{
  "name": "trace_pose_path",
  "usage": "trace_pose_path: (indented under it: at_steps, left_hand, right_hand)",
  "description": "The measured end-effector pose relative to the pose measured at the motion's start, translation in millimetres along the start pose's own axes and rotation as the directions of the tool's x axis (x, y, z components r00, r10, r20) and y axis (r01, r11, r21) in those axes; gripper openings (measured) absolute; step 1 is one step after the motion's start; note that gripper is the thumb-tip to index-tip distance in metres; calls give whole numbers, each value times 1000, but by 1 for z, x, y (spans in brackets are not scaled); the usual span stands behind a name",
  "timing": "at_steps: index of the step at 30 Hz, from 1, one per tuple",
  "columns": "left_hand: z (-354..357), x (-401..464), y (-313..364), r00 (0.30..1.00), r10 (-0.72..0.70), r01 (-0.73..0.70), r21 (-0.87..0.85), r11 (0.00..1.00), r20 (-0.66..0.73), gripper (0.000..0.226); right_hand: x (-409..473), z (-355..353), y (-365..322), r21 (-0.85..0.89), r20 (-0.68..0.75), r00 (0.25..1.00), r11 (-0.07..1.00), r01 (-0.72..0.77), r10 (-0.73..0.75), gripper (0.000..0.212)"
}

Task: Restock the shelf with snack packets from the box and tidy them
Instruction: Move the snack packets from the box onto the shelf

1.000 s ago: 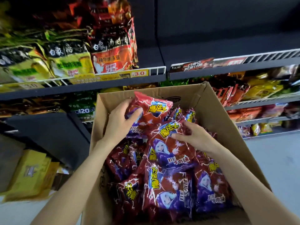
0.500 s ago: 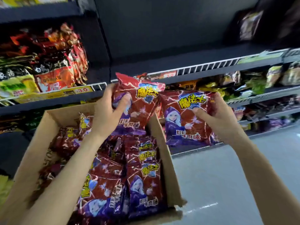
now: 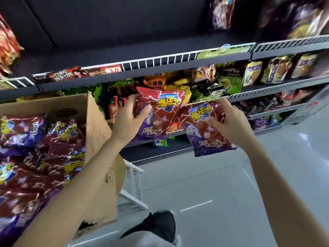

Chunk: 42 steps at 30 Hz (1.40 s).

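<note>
Before the dark store shelving, with the cardboard box (image 3: 92, 122) of packets at our left, our left hand (image 3: 127, 124) gripped one red snack packet (image 3: 160, 111) and our right hand (image 3: 229, 122) pinched another (image 3: 204, 132), both upright, just below the bare shelf (image 3: 160, 50) above them.

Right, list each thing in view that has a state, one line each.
left hand: grips a red packet, lifted before the shelves
right hand: grips a second red packet
cardboard box: open, still holds many packets
empty shelf: bare behind its wire rail
</note>
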State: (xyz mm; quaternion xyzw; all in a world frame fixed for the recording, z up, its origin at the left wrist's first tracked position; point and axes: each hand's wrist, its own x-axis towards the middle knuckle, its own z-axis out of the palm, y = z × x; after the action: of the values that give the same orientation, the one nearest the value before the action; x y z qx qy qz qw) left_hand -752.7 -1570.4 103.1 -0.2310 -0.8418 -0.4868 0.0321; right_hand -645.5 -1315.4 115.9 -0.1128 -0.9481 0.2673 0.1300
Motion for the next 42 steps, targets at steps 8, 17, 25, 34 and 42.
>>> trace_pose_path:
  at_steps: [8,17,25,34,42]
  left_hand:
    - [80,88,6,981,-31,-3,-175,985,-190,22]
    - [106,228,69,966,134,-194,-274,942,-222,11]
    - [176,345,98,956,137,-192,-200,961,-259,24]
    - [271,448,108,982,20,-66,-240,968,-189,23]
    - [300,515,86,967,-227,192,-249,949,-120,21]
  right_hand:
    - [88,-33,88,64,62,998,998,23,-27,50]
    - [190,-122,151,658,-116,989,753,8,91,33]
    - [284,-157,196,688,-345,938,675,267,-19,17]
    - [390,-160,243,587,-266,933,727,357,-243,27]
    - [467,-120,255,604,-148,966,754,258,-212,34]
